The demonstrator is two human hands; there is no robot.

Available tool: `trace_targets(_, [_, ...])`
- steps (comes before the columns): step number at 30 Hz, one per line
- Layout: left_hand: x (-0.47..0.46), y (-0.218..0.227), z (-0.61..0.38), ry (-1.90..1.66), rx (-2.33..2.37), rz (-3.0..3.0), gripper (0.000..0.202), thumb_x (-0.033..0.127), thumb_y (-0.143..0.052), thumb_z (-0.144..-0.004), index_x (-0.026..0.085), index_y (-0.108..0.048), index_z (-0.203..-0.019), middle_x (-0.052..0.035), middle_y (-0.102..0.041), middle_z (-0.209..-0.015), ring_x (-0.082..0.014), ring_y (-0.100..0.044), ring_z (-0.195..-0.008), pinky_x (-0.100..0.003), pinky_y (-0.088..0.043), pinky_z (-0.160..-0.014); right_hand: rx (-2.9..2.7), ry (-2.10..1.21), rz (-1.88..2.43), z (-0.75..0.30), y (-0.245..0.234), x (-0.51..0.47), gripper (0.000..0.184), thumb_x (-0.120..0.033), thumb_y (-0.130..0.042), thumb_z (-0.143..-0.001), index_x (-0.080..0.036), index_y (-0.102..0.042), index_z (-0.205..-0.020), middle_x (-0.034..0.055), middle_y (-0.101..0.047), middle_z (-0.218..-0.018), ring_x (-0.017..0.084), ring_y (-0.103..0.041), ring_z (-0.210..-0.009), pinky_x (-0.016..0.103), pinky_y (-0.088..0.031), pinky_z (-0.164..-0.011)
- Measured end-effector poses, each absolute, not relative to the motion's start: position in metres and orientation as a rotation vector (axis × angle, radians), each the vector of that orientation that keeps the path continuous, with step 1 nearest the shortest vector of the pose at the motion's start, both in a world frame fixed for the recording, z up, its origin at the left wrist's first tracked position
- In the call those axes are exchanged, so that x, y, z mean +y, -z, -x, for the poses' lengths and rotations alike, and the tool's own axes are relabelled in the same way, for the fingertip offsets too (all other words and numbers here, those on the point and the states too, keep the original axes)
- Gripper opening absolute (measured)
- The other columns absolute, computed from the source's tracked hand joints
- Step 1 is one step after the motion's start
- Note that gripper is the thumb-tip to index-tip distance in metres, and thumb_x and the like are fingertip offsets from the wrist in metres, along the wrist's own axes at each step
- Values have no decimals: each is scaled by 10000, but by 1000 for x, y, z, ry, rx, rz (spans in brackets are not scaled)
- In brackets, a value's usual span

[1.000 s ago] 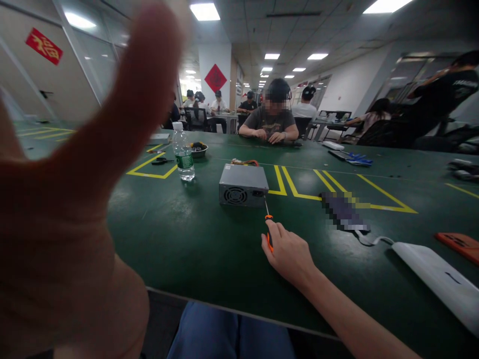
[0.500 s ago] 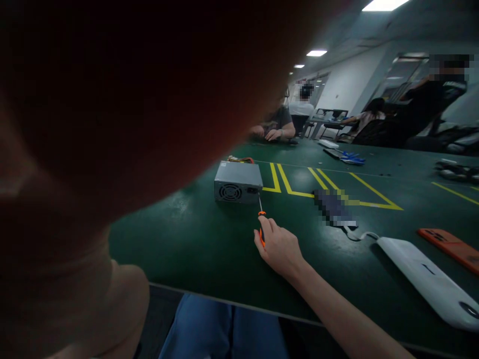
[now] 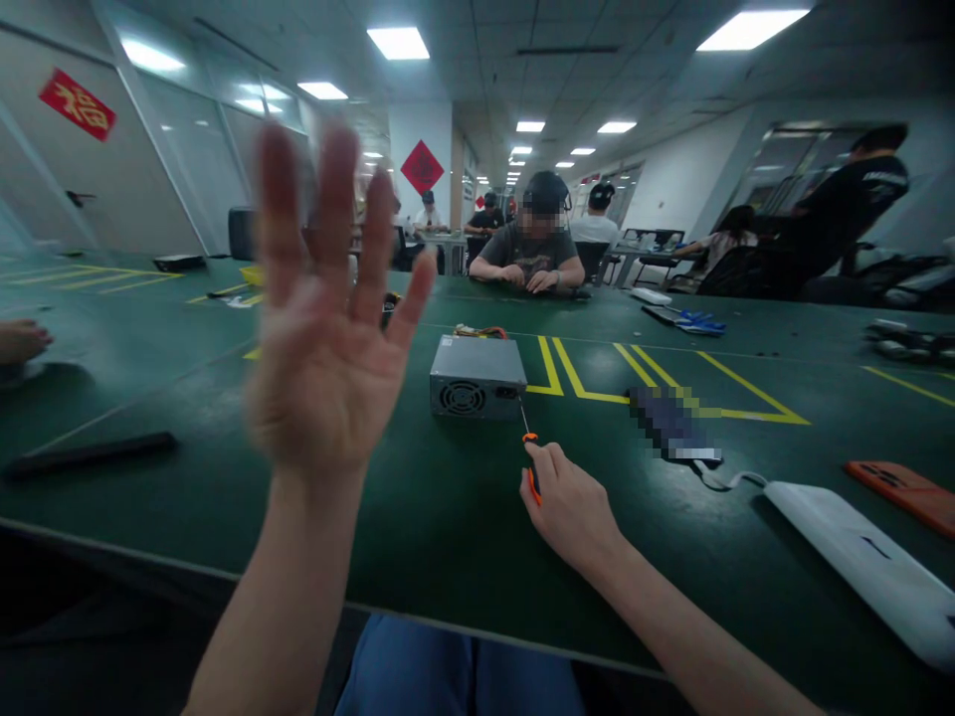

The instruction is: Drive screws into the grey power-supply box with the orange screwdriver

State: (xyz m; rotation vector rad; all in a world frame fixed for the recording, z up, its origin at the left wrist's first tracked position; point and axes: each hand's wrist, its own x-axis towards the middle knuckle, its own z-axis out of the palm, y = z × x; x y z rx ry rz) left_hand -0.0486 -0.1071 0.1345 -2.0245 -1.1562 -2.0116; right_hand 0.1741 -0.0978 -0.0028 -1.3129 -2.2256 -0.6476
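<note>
Green worktop (image 3: pixel 433 527), spanning the frame. Left hand (image 3: pixel 320 383), left of centre: raised, fingers spread, nothing held, blurred. Right hand (image 3: pixel 573 505), right of lower centre: wrapped round an orange-and-black screwdriver (image 3: pixel 529 439); presumably light, rigid, best held by its handle. Metal box (image 3: pixel 477 364), centre frame, screwdriver tip at its right front edge, contact unclear: likely heavy, stiff, smooth; take by both side walls. Wires (image 3: pixel 488 332), behind box: probably soft, unsuited to lifting.
</note>
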Motion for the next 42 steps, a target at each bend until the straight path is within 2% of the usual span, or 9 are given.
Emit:
trace_targets(1, [-93,-124,39,1941,-1152,2155,422,285,-142,-961,435,-175,-1354,113,-464,-1281,-135,-455,-1200,-356,-424,-933,-2226,659,1296,-174,3,-98,234,-187,-389,-873,-95,-527,-1038,60,-564,-813,134,-555,-637,228,-417,-564])
trace_targets(3, [-55,-95,21,1633,-1233,2430,413,313,-344,-919,325,-323,-1331,38,-492,-1299,-163,-458,-1204,-355,-404,-979,-2247,658,1295,-174,1,-98,240,-181,-399,-870,-86,-528,-1049,68,-569,-814,143,-565,-659,234,-433,-576])
trace_targets(5, [-19,-62,8,1243,-1427,2498,462,326,-478,-845,232,-410,-1292,-42,-459,-1344,-225,-402,-1252,-424,-329,-1039,-2280,634,1336,-172,0,-98,246,-174,-421,-860,-78,-526,-1061,80,-576,-840,152,-572,-672,245,-448,-582])
trace_targets(7, [4,-33,1,1015,-1548,2414,508,319,-539,-799,201,-429,-1280,-73,-418,-1375,-277,-343,-1285,-512,-225,-1068,-2310,599,1379,-171,-2,-99,256,-166,-443,-849,-74,-518,-1076,91,-580,-866,165,-579,-687,261,-464,-593])
trace_targets(9, [13,-16,0,924,-1511,2359,471,294,-528,-804,209,-451,-1261,-67,-450,-1352,-253,-360,-1275,-488,-193,-1075,-2316,560,1398,-170,-4,-100,259,-157,-453,-844,-73,-510,-1082,96,-584,-875,174,-584,-697,269,-475,-594])
trace_targets(18, [17,-11,7,965,-1425,2298,388,283,-540,-810,274,-507,-1196,-12,-537,-1271,-213,-458,-1171,-399,-298,-957,-2066,50,1395,-178,-9,-100,192,-227,-407,-902,-131,-453,-1062,61,-597,-878,129,-592,-676,220,-490,-562])
trace_targets(28, [21,-7,8,959,-1383,2309,385,301,-551,-803,261,-520,-1185,-39,-537,-1269,-250,-463,-1145,-440,-289,-950,-2219,205,1445,-180,-15,-101,217,-176,-391,-892,-114,-496,-1072,83,-584,-929,160,-563,-764,261,-457,-648])
trace_targets(35, [17,-10,9,903,-1390,2341,404,281,-516,-826,230,-480,-1225,-38,-511,-1292,-243,-436,-1173,-452,-276,-977,-2144,70,1421,-181,-17,-102,201,-248,-396,-898,-129,-469,-1042,69,-572,-933,148,-563,-782,250,-447,-661])
trace_targets(42, [11,-18,14,684,-1415,2463,501,293,-461,-831,223,-373,-1319,-63,-373,-1405,-248,-344,-1272,-433,-234,-1037,-2196,86,1416,-181,-15,-102,221,-237,-422,-883,-124,-470,-1066,73,-564,-954,145,-553,-699,257,-444,-616])
